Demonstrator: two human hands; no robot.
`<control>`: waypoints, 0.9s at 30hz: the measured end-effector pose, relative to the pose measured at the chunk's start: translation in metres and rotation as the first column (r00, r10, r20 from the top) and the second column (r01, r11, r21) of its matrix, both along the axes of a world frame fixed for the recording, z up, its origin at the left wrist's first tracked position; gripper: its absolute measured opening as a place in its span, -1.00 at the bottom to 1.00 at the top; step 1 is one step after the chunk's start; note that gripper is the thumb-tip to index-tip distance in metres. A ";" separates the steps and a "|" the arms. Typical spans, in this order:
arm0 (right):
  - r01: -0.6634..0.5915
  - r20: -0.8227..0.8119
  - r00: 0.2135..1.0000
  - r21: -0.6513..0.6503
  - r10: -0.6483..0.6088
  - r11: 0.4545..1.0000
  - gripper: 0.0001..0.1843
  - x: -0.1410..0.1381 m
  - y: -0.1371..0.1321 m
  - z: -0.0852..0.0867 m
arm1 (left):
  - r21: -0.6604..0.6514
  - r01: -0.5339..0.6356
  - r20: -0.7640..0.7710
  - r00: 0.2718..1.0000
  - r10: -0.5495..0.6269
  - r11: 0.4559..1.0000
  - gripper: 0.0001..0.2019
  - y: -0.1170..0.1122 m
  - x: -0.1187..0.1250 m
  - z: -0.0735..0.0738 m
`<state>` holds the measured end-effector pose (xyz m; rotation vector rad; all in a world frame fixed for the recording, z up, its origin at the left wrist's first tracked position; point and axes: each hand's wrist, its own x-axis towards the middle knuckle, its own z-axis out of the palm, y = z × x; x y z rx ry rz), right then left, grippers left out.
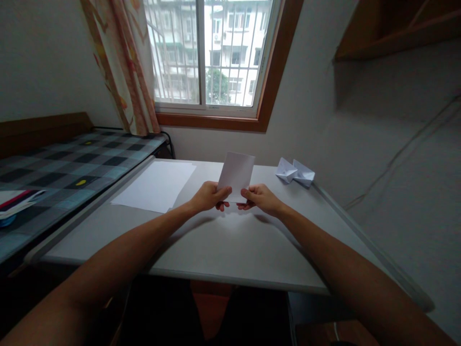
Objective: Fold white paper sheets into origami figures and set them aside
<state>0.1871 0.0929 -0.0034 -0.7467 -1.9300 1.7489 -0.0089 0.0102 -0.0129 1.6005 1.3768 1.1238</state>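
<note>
A folded sheet of white paper (236, 172) is held up above the table, tilted so that its broad face shows. My left hand (211, 195) pinches its lower left corner, thumb on the near face and fingers behind. At the lower right corner my right hand (262, 198) grips it in the same way. Both hands are closed on the paper and hover over the white tabletop (230, 250). Whatever lies between the paper's layers is hidden.
Flat white sheets (154, 185) lie on the table's left side. Two folded paper boats (295, 172) sit near the far right corner. A bed with a checked cover (72, 163) stands left of the table, and a wall with a window (205, 57) is behind it.
</note>
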 end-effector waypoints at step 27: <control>-0.133 0.074 0.987 -0.150 0.146 0.980 -0.49 0.004 0.002 0.001 | -0.026 -0.002 0.153 0.988 0.006 1.000 -0.53 -0.004 -0.002 0.011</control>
